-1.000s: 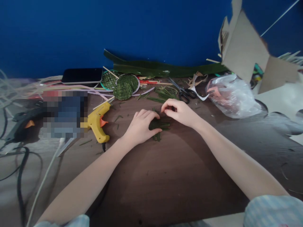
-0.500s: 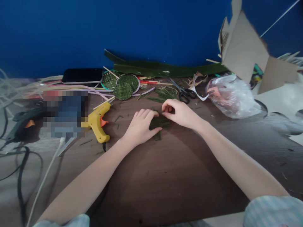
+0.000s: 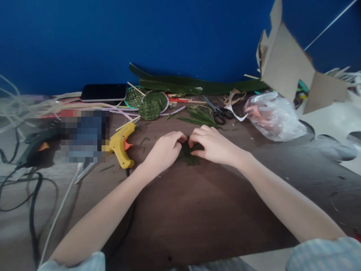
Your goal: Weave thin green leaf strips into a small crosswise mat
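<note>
Moved closer together since a second ago: left hand (image 3: pixel 165 151) and right hand (image 3: pixel 216 146), fingertips now almost meeting. Both pinching a small green leaf piece (image 3: pixel 191 158), lying on the brown table (image 3: pixel 197 210) between them. Just left, yellow glue gun (image 3: pixel 122 145). Farther back, cut leaf strips (image 3: pixel 197 114), scissors (image 3: pixel 219 112), woven leaf discs (image 3: pixel 150 105), plastic bag (image 3: pixel 275 116). Against the blue wall, long leaves (image 3: pixel 191 84).

The leaf strips (image 3: pixel 192 157) are dark green, the surface (image 3: pixel 197 210) dark brown. The glue gun (image 3: pixel 120 145) is yellow with an orange trigger (image 3: pixel 128 144), the woven discs (image 3: pixel 151 105) green, the wall (image 3: pixel 141 34) deep blue.
</note>
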A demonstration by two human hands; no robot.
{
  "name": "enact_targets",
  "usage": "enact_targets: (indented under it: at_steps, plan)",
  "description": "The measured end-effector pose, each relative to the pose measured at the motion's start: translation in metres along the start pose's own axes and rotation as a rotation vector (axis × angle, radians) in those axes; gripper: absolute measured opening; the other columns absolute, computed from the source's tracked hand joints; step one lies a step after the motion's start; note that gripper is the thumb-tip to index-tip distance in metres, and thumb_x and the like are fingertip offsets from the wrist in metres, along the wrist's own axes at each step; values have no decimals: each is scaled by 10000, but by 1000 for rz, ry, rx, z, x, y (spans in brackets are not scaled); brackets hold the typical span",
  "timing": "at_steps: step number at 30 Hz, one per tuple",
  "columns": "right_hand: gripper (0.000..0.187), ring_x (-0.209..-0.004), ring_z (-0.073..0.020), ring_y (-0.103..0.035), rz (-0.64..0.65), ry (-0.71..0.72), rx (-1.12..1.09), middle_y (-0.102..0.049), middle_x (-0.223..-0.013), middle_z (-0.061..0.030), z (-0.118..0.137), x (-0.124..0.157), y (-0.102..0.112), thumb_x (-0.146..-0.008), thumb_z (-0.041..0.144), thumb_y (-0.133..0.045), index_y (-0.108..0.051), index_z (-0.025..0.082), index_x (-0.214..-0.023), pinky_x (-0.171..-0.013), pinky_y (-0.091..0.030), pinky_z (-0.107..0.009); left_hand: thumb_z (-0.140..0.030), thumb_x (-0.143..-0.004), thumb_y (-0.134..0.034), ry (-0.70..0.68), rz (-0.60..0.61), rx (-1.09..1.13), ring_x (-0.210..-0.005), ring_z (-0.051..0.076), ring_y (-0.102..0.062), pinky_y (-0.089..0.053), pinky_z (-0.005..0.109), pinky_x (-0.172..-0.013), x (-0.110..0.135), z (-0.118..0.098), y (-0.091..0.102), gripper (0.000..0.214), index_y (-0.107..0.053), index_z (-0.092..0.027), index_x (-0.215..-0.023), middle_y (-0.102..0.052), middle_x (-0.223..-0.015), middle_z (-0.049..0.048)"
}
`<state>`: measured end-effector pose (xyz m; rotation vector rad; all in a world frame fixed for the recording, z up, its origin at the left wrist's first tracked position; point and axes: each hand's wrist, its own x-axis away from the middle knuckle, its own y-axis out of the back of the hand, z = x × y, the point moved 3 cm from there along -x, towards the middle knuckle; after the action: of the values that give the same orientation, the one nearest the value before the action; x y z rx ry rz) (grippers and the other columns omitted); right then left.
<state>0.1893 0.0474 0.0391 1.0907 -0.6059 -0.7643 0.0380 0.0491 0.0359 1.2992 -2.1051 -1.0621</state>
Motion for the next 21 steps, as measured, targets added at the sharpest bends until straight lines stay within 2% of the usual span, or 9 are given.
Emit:
enact_targets:
  at_steps: [4, 7, 11, 13, 17, 21]
  plan:
    - [131, -1010, -248, -467, 6, 91, -25, -619, -1003, -49, -3, 1, 2, -785, 158, -581, -616, 218, -897, -810, -331, -383, -68, -753, -418, 9, -8, -11, -810, 169, -585, -456, 306, -774, 0, 2, 8, 230, -593, -192, -836, -636, -857, 20]
    - [210, -1034, -239, -476, -68, 100, -114, -638, -1039, -40, -9, 4, 6, -776, 81, -500, -614, 224, -882, -847, -331, -391, -84, -741, -461, -18, -25, -85, -799, 190, -560, -454, 323, -743, 0, 2, 9, 170, -574, -180, -823, -593, -820, 39]
    - [304, -889, -207, -510, -301, -71, -218, -652, -899, -40, -21, 11, 14, -737, 6, -375, -599, 206, -786, -811, -373, -371, -97, -766, -459, -18, -45, -135, -801, 196, -547, -450, 339, -768, 0, 3, 11, 134, -562, -178, -795, -575, -815, 45]
    - [290, -830, -199, -510, -353, -141, -252, -639, -824, -37, -23, 14, 13, -723, 9, -373, -589, 203, -742, -785, -387, -362, -116, -791, -449, 22, -84, -146, -788, 192, -542, -447, 341, -777, -2, 6, 12, 128, -559, -179, -771, -571, -804, 44]
    - [205, -821, -192, -511, -288, -132, -283, -621, -807, -32, -18, 15, 2, -744, 48, -439, -577, 199, -733, -780, -394, -349, -165, -821, -464, 65, -87, -150, -773, 190, -528, -434, 336, -775, -7, 13, 8, 125, -552, -177, -733, -568, -766, 39]
    - [3, -865, -204, -494, -234, -89, -229, -602, -873, -48, -13, 16, -8, -788, 195, -583, -585, 194, -786, -831, -386, -367, -257, -835, -509, 79, -77, -138, -773, 196, -523, -418, 343, -766, -10, 17, 4, 140, -555, -177, -730, -566, -742, 34]
